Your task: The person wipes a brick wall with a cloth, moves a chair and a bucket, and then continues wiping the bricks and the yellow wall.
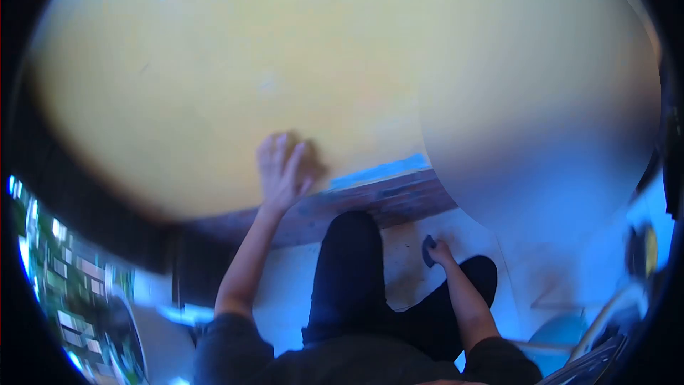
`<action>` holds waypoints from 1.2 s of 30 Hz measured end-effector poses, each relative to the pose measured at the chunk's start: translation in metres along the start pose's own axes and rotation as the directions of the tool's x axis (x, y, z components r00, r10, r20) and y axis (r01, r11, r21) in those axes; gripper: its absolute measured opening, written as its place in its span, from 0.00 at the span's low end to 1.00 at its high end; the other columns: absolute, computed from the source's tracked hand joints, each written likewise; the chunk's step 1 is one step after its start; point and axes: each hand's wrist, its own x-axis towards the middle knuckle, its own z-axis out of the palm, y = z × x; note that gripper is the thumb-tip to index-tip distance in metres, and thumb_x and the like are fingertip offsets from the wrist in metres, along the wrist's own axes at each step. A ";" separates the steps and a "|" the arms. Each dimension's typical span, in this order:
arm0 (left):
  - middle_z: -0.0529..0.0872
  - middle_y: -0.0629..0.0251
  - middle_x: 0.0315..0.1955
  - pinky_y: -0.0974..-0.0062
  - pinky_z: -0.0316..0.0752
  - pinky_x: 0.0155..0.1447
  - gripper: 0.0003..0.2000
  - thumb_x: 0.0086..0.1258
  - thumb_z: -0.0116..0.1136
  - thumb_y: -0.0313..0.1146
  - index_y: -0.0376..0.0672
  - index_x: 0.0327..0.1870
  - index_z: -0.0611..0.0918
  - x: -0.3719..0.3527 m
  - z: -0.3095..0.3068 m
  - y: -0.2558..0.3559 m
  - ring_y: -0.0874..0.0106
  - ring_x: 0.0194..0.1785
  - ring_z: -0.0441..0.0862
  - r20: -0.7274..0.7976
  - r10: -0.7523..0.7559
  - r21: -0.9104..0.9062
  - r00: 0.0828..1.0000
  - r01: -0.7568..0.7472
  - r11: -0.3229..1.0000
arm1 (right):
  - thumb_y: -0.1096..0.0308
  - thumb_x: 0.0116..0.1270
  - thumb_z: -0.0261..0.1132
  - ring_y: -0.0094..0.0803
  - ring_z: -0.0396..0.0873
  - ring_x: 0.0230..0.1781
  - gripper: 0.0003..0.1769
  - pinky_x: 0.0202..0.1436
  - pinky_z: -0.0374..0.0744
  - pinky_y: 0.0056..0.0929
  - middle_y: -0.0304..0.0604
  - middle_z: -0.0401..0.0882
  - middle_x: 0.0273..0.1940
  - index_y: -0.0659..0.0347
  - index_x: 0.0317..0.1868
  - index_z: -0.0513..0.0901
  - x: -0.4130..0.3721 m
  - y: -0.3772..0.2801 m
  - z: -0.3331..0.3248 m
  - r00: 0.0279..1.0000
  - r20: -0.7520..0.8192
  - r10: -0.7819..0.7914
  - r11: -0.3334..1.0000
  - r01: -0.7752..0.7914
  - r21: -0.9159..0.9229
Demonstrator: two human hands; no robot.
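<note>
My left hand (281,170) rests against the large yellow surface (214,85) close to its near edge, fingers stretched and somewhat apart, holding nothing that I can see. Lower and to the right, over my right knee, my right hand (442,252) is closed around a small dark, elongated object (428,250). Its kind cannot be made out. A blue strip (381,171) runs along the yellow surface's edge, to the right of my left hand. Below it shows a worn reddish-brown side (413,196).
A large blurred round patch (541,100) covers the right side of the view. My dark-clothed legs (349,264) are below the edge, over a pale floor (285,278). At lower right is a rounded teal thing (559,339) beside a pale curved frame (609,310).
</note>
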 end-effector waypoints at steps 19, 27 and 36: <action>0.64 0.42 0.78 0.30 0.45 0.78 0.38 0.74 0.46 0.66 0.48 0.77 0.72 0.082 0.128 0.034 0.35 0.81 0.52 -0.125 0.287 -0.006 0.950 -0.290 0.957 | 0.59 0.66 0.65 0.51 0.86 0.49 0.24 0.53 0.82 0.45 0.60 0.86 0.47 0.67 0.57 0.78 -0.126 -0.191 -0.123 0.896 -0.071 0.438 0.540 -0.199 0.818; 0.62 0.39 0.78 0.36 0.48 0.80 0.39 0.72 0.59 0.51 0.37 0.79 0.65 0.068 0.097 0.053 0.34 0.80 0.55 0.125 0.293 -0.310 0.948 -0.243 0.919 | 0.62 0.71 0.59 0.39 0.84 0.36 0.17 0.42 0.80 0.41 0.51 0.86 0.35 0.70 0.46 0.83 -0.209 -0.248 -0.141 0.870 -0.036 0.492 0.452 -0.220 0.864; 0.88 0.50 0.46 0.55 0.75 0.61 0.15 0.70 0.66 0.37 0.36 0.51 0.84 0.129 -0.107 0.244 0.50 0.52 0.84 0.665 0.697 -0.729 0.267 0.432 0.530 | 0.67 0.70 0.58 0.41 0.85 0.43 0.17 0.50 0.80 0.37 0.55 0.87 0.40 0.70 0.51 0.84 -0.346 -0.376 -0.375 0.779 -0.216 0.589 0.453 -0.097 0.886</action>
